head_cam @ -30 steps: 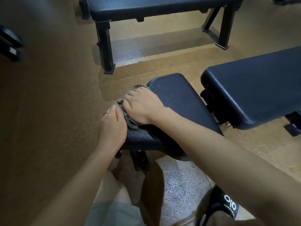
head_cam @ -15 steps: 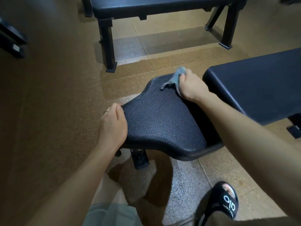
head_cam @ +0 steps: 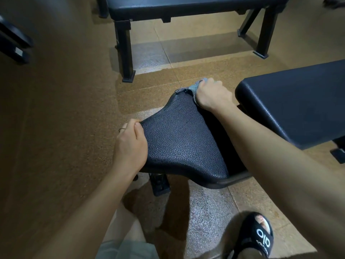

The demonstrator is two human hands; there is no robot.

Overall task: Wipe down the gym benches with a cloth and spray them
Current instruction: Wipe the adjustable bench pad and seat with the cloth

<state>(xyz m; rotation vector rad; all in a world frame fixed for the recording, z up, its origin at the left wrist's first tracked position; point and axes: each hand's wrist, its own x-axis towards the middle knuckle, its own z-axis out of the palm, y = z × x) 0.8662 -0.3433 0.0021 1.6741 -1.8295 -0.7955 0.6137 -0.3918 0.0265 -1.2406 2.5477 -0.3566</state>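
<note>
In the middle of the frame a black seat pad (head_cam: 179, 143) with a pebbled surface stands tilted, its far end higher. The left hand (head_cam: 129, 146) grips the pad's left edge: the thumb lies on top of the pad, the fingers curl round the rim and out of sight beneath (a thin ring shows on one of them). At the pad's far end, upper centre of the frame, the right hand (head_cam: 212, 95) holds a grey-blue cloth (head_cam: 194, 88) bunched under curled fingers and presses it on the pad's top corner; a flap of the cloth trails to the left over the edge. Whether the fingertips are pressed together under the cloth cannot be told. Just right of that hand lies a long back pad (head_cam: 298, 101), close to the seat pad but apart from it. Across the top of the frame stands a flat bench (head_cam: 186, 6) on black legs. At lower right, a black slide sandal (head_cam: 259, 236) rests on the floor (head_cam: 56, 109).
</note>
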